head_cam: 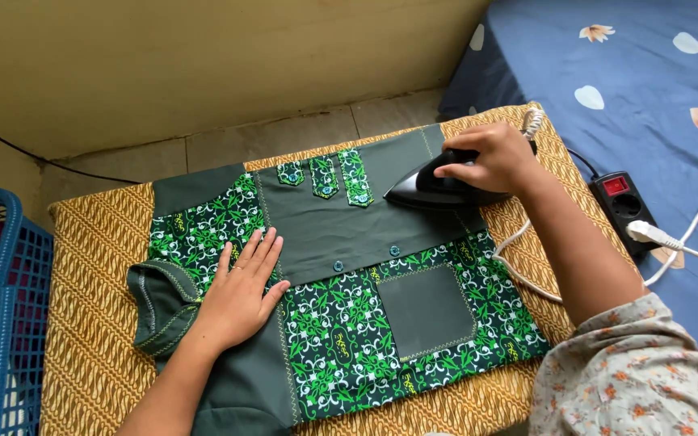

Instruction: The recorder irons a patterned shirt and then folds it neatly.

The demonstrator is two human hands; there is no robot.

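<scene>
Shirt (pixel 349 266) lay flat on cloth-covered bench (pixel 90 323), soft, limp, prone to creep. Left hand (pixel 240 291) spread flat, pinning it near collar. Right hand (pixel 486 157) curled round handle of black iron (pixel 434 187) (heavy, hot-soled, I judged) on plain green panel.

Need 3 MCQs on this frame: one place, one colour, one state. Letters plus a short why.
1. Where is the iron?
A. on the shirt's plain green panel
B. in the basket
C. on the bedsheet

2. What colour is the basket?
A. red
B. blue
C. white

3. How is the left hand?
A. gripping the cord
B. lifted off the shirt
C. flat on the shirt

Key:
1 A, the right hand grips the iron on the shirt.
2 B, its mesh wall is blue.
3 C, fingers spread, palm down.
</scene>
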